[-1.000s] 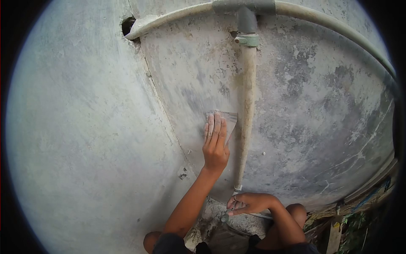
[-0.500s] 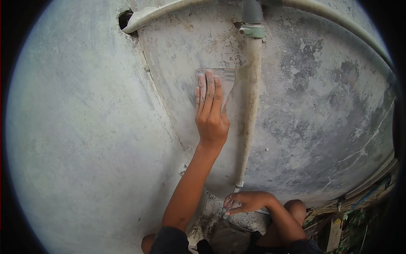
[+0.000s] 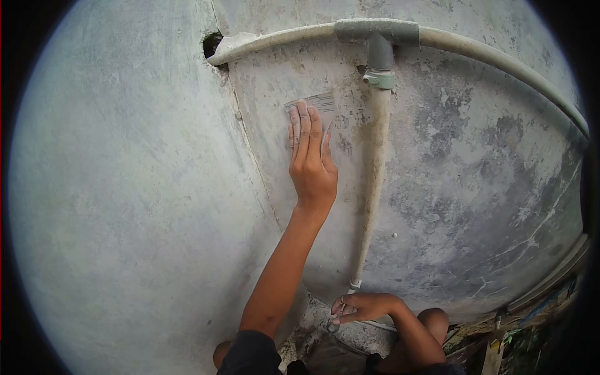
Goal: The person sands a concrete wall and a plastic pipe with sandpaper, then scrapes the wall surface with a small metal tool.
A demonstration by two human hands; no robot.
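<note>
My left hand (image 3: 311, 159) reaches up the wall (image 3: 150, 187) and presses a thin, flat, greyish scraper-like sheet (image 3: 322, 102) against it. Its dusty fingers lie stretched over the sheet, whose printed upper edge shows above the fingertips. To the right of this hand runs a vertical pale pipe (image 3: 376, 162). Low in the view, near the pipe's bottom end, my right hand (image 3: 355, 307) is curled, with a ring on one finger. Its fingers are close to a small grey knob-like piece (image 3: 333, 326); what they grip, if anything, is too small to tell.
A horizontal pipe (image 3: 494, 55) crosses the top and joins the vertical one at a grey tee (image 3: 379, 31). A green clamp (image 3: 380, 79) sits below the tee. At upper left is a hole (image 3: 212, 44). Wooden boards (image 3: 494, 353) and plants lie at lower right.
The view has tilted upward, bringing the tee into sight. My left hand and the sheet have shifted slightly left relative to the vertical pipe, and the sheet is more tilted. My right hand stays low.
</note>
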